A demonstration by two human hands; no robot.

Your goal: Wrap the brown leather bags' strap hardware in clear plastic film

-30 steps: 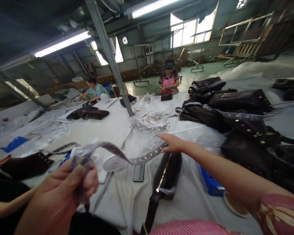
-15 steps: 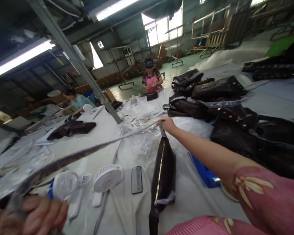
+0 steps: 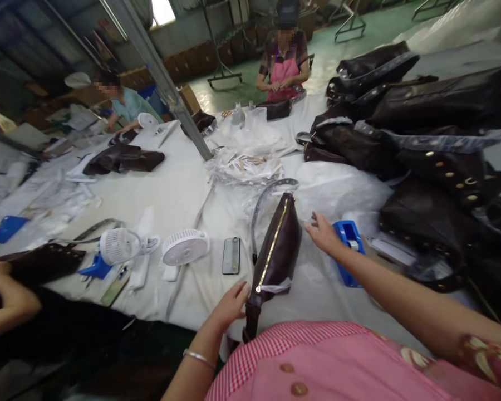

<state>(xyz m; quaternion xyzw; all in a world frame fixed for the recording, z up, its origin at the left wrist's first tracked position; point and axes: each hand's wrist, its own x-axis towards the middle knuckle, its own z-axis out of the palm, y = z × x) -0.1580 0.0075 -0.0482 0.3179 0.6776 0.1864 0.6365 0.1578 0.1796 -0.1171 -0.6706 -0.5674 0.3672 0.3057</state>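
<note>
A dark brown leather handbag (image 3: 279, 245) with a gold zipper lies on the white-covered table in front of me. Its strap (image 3: 256, 214), in clear wrap, loops along the bag's left side. My left hand (image 3: 232, 305), a bangle on its wrist, is open by the bag's near end, fingers stretched out; whether it touches the bag I cannot tell. To the right of the bag, my right hand (image 3: 323, 234) is open and holds nothing, its fingers apart. A blue tape dispenser (image 3: 349, 253) stands just beyond that wrist. Left of the bag lies a phone (image 3: 231, 256).
Dark bags (image 3: 434, 167) are heaped on the right, beside crumpled clear plastic (image 3: 338, 186). Two white fans (image 3: 186, 248) stand on the left, near a metal post (image 3: 162, 72). A co-worker's arm (image 3: 8, 295) reaches in at left; two people work across the table.
Both my hands have let go of the strap, which was stretched out to the left and now curls beside the bag. My left hand came in to the bag, and the view tilted down.
</note>
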